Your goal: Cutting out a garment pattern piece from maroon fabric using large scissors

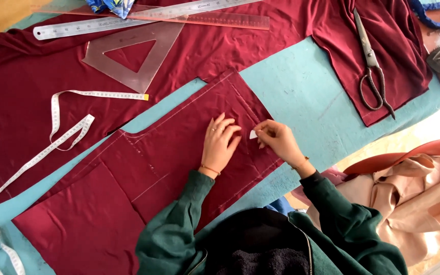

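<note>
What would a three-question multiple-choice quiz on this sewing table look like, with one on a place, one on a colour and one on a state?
1. Where do the scissors lie?
A. On the red cloth at the upper right
B. On the bare table by the tape measure
C. In the left hand

2. What colour is the table cover?
A. Yellow
B. Light blue-green
C. Black

3. What is the left hand doing?
A. Holding the scissors
B. Lifted clear of the table
C. Resting flat on the cut red cloth piece

Answers: 1 A, the scissors rest on the folded red cloth. 2 B, blue-green shows between the cloth pieces. 3 C, the fingers spread on the cloth while the right hand pinches a small white chalk.
</note>
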